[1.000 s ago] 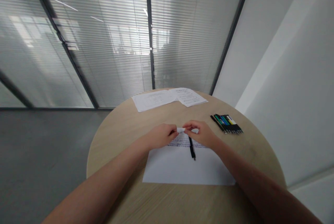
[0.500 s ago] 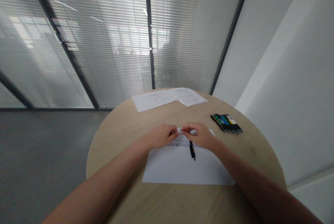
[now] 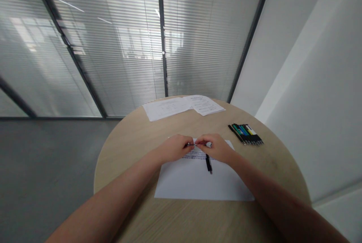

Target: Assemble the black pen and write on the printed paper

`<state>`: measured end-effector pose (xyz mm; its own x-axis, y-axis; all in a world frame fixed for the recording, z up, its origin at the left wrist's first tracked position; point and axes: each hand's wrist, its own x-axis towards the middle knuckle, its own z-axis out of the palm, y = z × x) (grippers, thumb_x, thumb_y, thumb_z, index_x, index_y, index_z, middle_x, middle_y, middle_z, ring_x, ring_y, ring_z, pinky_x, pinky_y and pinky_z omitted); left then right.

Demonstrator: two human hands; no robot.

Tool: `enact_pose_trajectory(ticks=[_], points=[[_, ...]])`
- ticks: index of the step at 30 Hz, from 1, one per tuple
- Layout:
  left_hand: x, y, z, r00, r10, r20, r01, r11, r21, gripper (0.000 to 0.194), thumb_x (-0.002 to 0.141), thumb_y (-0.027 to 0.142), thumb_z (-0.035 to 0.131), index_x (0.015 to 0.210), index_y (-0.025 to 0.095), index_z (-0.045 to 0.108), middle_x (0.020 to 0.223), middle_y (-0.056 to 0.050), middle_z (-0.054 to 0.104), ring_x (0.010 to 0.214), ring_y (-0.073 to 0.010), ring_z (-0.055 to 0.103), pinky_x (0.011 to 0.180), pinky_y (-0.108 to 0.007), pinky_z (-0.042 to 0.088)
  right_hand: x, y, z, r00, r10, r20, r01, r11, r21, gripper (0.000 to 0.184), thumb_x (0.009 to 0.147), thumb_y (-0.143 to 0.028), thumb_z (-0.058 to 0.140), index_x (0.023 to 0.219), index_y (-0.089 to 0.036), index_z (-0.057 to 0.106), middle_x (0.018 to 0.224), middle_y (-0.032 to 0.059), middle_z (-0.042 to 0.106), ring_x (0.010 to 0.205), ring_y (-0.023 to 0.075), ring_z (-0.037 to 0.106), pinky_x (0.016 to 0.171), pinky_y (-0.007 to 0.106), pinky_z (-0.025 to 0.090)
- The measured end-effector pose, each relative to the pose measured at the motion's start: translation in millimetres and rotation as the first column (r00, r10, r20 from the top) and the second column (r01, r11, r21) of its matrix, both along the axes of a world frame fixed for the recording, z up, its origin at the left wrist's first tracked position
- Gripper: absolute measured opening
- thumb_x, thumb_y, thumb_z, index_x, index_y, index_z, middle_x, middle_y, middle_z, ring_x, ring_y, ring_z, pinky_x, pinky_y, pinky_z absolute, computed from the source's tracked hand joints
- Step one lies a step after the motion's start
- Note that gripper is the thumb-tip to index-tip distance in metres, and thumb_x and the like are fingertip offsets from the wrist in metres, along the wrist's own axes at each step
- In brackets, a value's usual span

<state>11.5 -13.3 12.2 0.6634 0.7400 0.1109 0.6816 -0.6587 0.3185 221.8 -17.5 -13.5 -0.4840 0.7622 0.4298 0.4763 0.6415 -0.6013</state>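
My left hand and my right hand meet fingertip to fingertip over the far edge of a white sheet of paper with printed lines near its top. Both hands are closed in a pinch on a small thin item held between them; it is too small to name. A black pen lies on the sheet just under my right hand, pointing toward me.
The round wooden table holds a row of several pens at the right and two printed sheets at the far edge. Glass partitions with blinds stand behind; a white wall runs along the right.
The hands have closed in slightly and sunk a little toward the paper. The white piece seen between the fingers before now shows only as a thin dark sliver.
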Motion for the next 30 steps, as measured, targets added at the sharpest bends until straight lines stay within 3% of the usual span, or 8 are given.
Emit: enact_pose_trajectory(ticks=[12,18,23,30], points=[[1.1,0.5,-2.8,1.0,-0.007,0.02,0.007,1.0,-0.004,0.025,0.09,0.036,0.045,0.086,0.02,0.064,0.078,-0.001,0.066,0.069,-0.0131,0.057,0.059,-0.023,0.034,-1.7,-3.7,3.1,0.984,-0.028,0.179,0.021,0.999,0.045,0.013,0.084,-0.031,0.062,0.084,-0.019,0.069,0.074,0.0011,0.067,0.069,0.0128,0.059,0.064,0.022,0.04],[2.3,-2.7,0.3,0.999,-0.021,0.024,0.021,1.0,-0.015,0.022,0.09,0.034,0.046,0.09,0.021,0.064,0.081,-0.001,0.068,0.071,-0.0138,0.058,0.059,-0.023,0.034,0.1,0.4,-1.0,0.966,-0.025,0.256,0.016,0.999,0.037,0.014,0.084,-0.025,0.061,0.093,-0.021,0.07,0.076,0.0016,0.068,0.068,0.0128,0.057,0.062,0.023,0.037],[4.1,-5.9,5.0,0.999,-0.033,-0.008,0.033,0.999,-0.014,0.027,0.092,0.036,0.042,0.089,0.02,0.064,0.079,-0.002,0.067,0.07,-0.0142,0.057,0.058,-0.024,0.033,0.9,0.4,-0.3,0.975,-0.043,0.219,0.027,0.997,0.078,0.016,0.082,-0.018,0.059,0.094,-0.02,0.07,0.079,0.0016,0.067,0.07,0.0126,0.057,0.066,0.023,0.038],[4.4,-5.2,2.6,0.998,-0.054,-0.038,0.053,0.998,-0.033,0.032,0.092,0.037,0.039,0.085,0.02,0.065,0.076,-0.002,0.067,0.067,-0.0141,0.057,0.057,-0.024,0.032,1.8,0.5,1.6,0.98,-0.061,0.187,0.044,0.995,0.094,0.012,0.083,-0.02,0.057,0.088,-0.019,0.068,0.075,0.0016,0.065,0.068,0.012,0.055,0.063,0.022,0.038]])
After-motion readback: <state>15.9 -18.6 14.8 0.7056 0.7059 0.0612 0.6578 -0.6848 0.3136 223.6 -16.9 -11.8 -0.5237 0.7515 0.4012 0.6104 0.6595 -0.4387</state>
